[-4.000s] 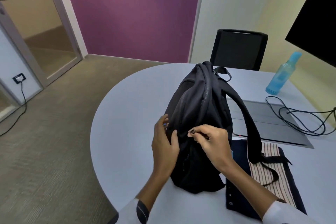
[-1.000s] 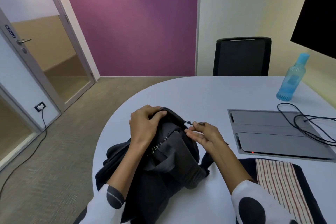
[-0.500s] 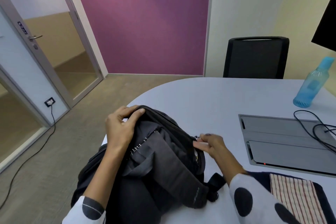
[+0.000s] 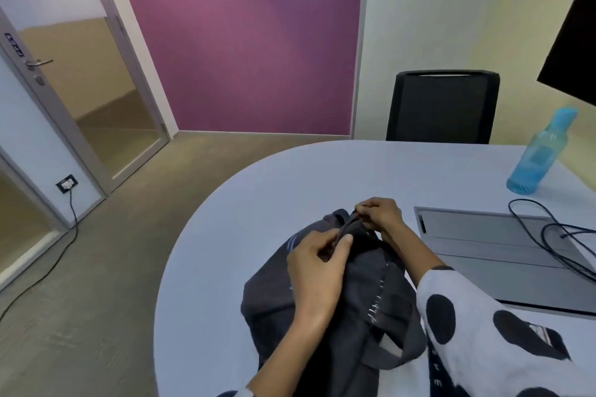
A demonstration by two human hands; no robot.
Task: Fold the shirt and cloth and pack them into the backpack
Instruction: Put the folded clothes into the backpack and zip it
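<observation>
Since 0.5 s ago both hands have come together at the bag's top edge, and the right one has moved up from the side zip to the far end.

L to R: grey-framed glass door [image 4: 96, 100] at 10 o'clock w/ a black wall socket [image 4: 67, 183] and cable below it. Dark grey fabric backpack [image 4: 354, 293] lies slumped on the pale rounded table [image 4: 258, 203] at 6 o'clock. Left hand [image 4: 317, 264] grips the top rim – thumb over it, fingers curled under. Right hand [image 4: 379, 214] just beyond, at 12 o'clock of the bag, fingertips pinched on the rim; can't tell if it's on a zip pull. Black mesh-back chair [image 4: 443, 106] at 1 o'clock. Grey flip-lid cable box [image 4: 483, 245] w/ black cables [image 4: 554, 245] at 3 o'clock – translucent blue plastic bottle [image 4: 537, 158] beyond it. Dark navy folded shirt [image 4: 435, 371] barely shows at 5 o'clock, mostly hidden by the polka-dot sleeve [image 4: 477, 325].
</observation>
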